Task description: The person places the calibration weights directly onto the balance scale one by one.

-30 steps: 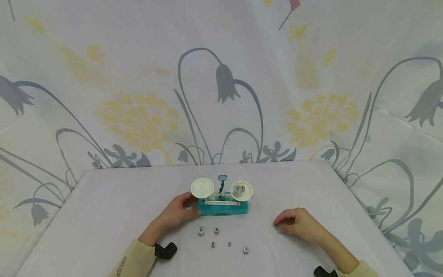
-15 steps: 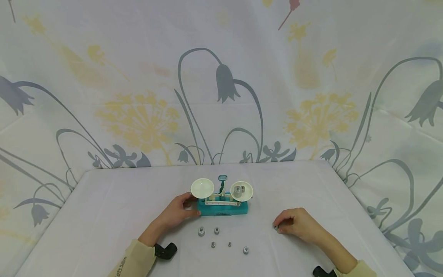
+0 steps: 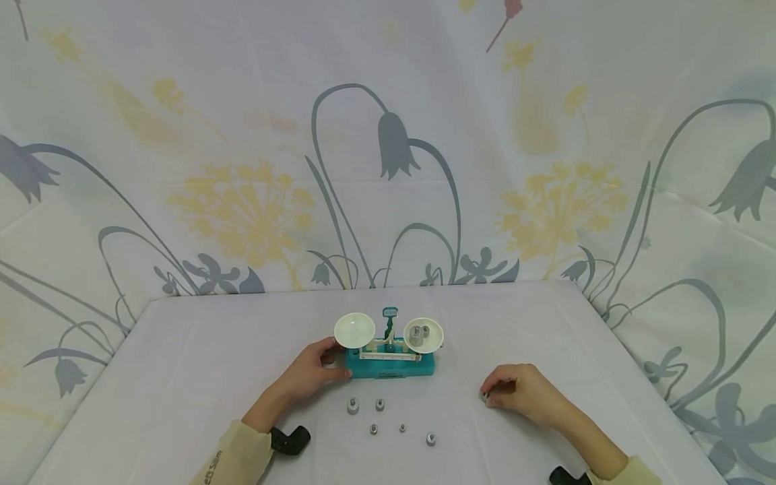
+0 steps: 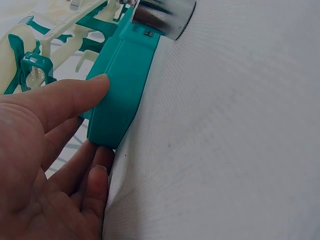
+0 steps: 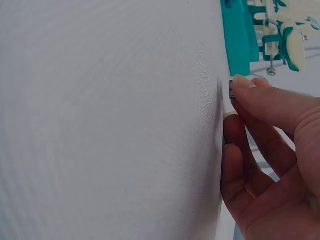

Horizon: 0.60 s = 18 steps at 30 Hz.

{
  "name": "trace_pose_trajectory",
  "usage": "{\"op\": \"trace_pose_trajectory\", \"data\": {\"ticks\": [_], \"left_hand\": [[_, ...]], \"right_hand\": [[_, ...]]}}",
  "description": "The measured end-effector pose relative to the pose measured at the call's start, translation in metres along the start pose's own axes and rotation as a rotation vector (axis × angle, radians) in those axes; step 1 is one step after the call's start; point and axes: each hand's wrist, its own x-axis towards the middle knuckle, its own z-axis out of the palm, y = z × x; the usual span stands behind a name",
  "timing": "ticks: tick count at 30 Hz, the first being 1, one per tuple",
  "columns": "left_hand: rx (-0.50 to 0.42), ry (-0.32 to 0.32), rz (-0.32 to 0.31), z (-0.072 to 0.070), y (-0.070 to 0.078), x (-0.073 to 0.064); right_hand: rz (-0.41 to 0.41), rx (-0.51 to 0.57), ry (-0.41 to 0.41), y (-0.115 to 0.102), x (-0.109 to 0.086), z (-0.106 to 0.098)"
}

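Observation:
A teal balance scale point(image 3: 391, 367) with two cream pans stands mid-table. My left hand point(image 3: 306, 372) grips the left end of its base, thumb on the front and fingers behind, as the left wrist view also shows at the teal base point(image 4: 127, 85). Two metal weights point(image 3: 415, 335) sit in the right pan point(image 3: 434, 343); the left pan point(image 3: 354, 330) holds nothing. Off to the scale's right, my right hand point(image 3: 526, 396) pinches a small metal weight point(image 5: 231, 89) between thumb and fingertips, low over the cloth. Fingers hide most of that weight.
Several loose metal weights stand on the white cloth in front of the scale, among them a larger one point(image 3: 353, 406) and one farther right point(image 3: 431, 439). A patterned curtain point(image 3: 388, 202) rises behind the table's back edge.

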Motion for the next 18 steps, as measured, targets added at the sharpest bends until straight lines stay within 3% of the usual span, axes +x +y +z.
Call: {"op": "trace_pose_trajectory", "data": {"ticks": [18], "left_hand": [[-0.025,0.018,-0.010,0.0020,0.0020,-0.0003]], "right_hand": [[0.026,-0.014,0.042,-0.0011,0.0000,-0.0033]]}}
